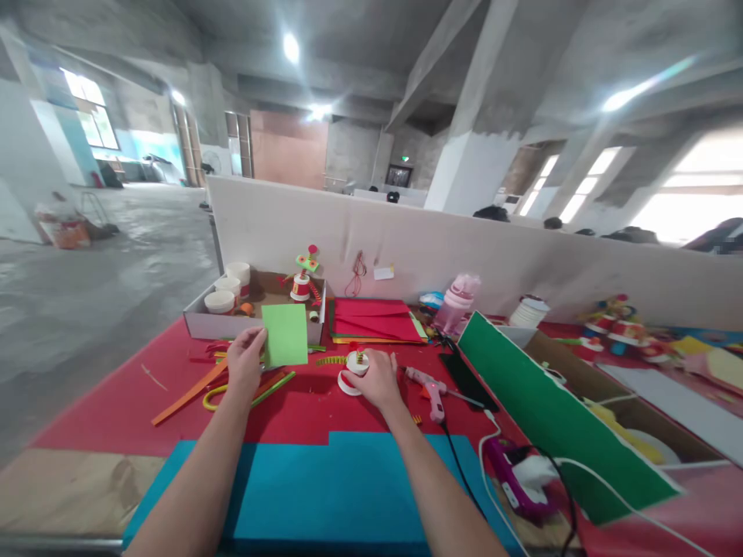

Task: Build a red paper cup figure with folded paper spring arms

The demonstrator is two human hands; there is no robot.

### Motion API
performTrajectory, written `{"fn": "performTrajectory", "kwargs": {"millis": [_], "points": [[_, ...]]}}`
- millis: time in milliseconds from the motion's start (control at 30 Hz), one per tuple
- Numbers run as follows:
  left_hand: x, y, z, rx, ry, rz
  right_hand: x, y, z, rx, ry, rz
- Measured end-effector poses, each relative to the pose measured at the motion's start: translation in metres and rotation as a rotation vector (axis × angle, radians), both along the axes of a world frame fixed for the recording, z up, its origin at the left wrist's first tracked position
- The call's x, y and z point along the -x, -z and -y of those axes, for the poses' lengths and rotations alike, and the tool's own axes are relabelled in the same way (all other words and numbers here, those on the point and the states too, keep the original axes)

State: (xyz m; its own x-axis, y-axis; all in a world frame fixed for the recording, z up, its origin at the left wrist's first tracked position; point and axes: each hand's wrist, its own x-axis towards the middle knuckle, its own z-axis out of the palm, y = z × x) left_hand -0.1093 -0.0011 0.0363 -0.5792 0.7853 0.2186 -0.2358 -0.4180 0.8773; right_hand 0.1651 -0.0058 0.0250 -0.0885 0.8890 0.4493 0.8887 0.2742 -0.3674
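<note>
My left hand (246, 357) pinches the left edge of a light green square of paper (285, 334), held up above the table. My right hand (378, 377) is closed around a small white and red paper-cup figure (350, 382), which stands on the red tabletop; a striped yellow-green paper spring (332, 360) sticks out to its left. Beneath my left hand lie an orange paper strip (190, 393) and a bent yellow-green pipe cleaner (272, 390). Just right of my right hand rests a pink glue gun (430, 390).
A shallow box (200, 325) at the back left holds paper cups (220, 302) and a finished-looking cup figure (300, 286). Red paper sheets (374, 319) lie behind my hands. A green-sided box (557, 418), a purple power strip (519, 483) and cables are at right; blue sheets (325, 495) lie in front.
</note>
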Motion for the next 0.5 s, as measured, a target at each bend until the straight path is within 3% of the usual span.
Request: {"fn": "performTrajectory", "kwargs": {"millis": [167, 367, 500], "points": [[0.002, 0.006, 0.003, 0.022, -0.036, 0.009, -0.018, -0.016, -0.025, 0.027, 0.185, -0.023], [0.002, 0.004, 0.001, 0.03, -0.037, 0.004, -0.003, -0.01, -0.038, 0.125, 0.027, 0.019], [0.001, 0.004, 0.002, 0.037, -0.043, -0.043, 0.009, -0.001, -0.048, 0.123, 0.004, 0.014]]}}
